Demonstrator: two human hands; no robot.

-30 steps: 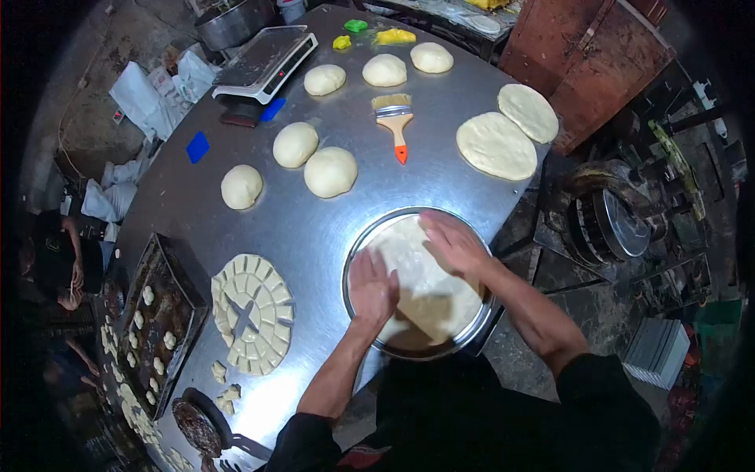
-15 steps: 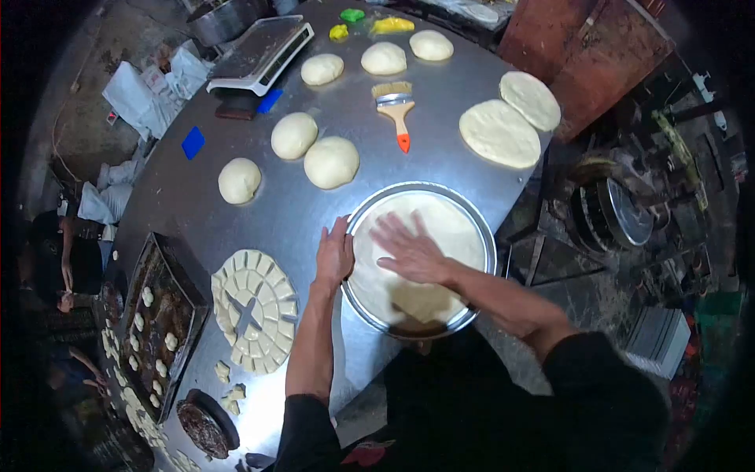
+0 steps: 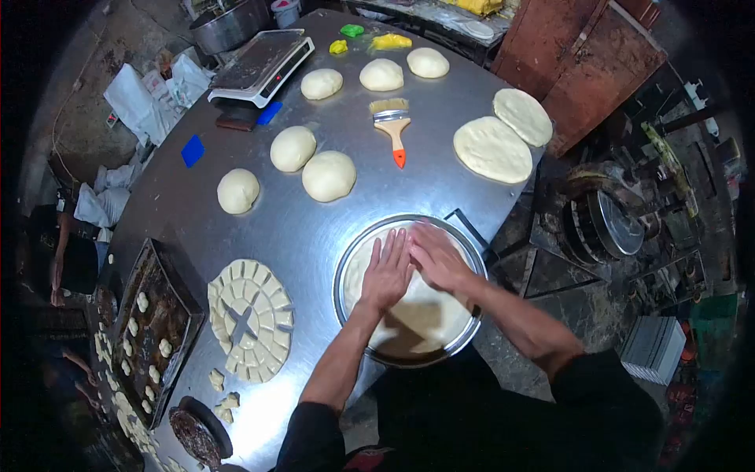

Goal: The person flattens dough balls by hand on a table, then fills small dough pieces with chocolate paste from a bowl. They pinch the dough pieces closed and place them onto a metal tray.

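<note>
A round metal pan (image 3: 339, 293) sits at the near edge of the steel table, with a flat sheet of dough (image 3: 409, 326) spread inside it. My left hand (image 3: 387, 274) lies flat on the dough, fingers stretched toward the far rim. Beside it, my right hand (image 3: 437, 259) also presses on the dough with its fingers extended, the fingertips of both hands close together. Neither hand grips anything. Part of the dough is hidden under the hands, and a shadow falls across its near half.
Beyond the pan are a brush (image 3: 392, 130), several dough balls (image 3: 329, 176) and two flattened dough rounds (image 3: 493, 149). A scale (image 3: 263, 67) stands far left. To the left lie cut dough (image 3: 255, 334), a baking tray (image 3: 179, 338) and a dark oval dish (image 3: 195, 436). Another person (image 3: 67, 259) is at left.
My left hand has moved from the pan's left rim onto the dough. My right hand has shifted right, toward the pan's far side. The camera view has shifted slightly.
</note>
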